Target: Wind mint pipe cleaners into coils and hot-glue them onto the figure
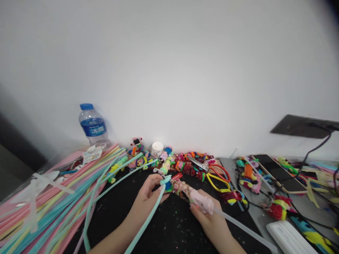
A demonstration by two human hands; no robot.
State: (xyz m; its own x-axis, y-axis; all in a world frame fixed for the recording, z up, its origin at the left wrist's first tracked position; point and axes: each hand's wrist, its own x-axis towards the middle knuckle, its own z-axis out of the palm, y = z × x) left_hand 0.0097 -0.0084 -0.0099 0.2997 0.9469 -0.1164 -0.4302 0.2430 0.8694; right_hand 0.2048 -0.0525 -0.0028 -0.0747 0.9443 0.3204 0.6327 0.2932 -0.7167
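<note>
My left hand (pixel 150 192) is closed on a mint-green pipe cleaner (pixel 148 218), pinching its twisted end near the middle of the black mat (pixel 169 233). Its long tail hangs down toward me. Close to those fingers is a blue and green piece, partly hidden. In my right hand (pixel 209 215) is a pink hot glue gun (pixel 200 199), with a clear glue stick (pixel 243 225) running out of its back end. The gun's nozzle end, crusted with bits, points left at the mint-green pipe cleaner and is close to it; I cannot tell whether they touch.
Loose pastel pipe cleaners (pixel 60 201) fill the left side. A water bottle (pixel 92 125) stands by the wall. Small pipe-cleaner figures (pixel 190 165), a white cup (pixel 157 149) and scissors (pixel 218 180) lie behind my hands. A phone (pixel 279 173), cables and a white power strip (pixel 290 238) lie right.
</note>
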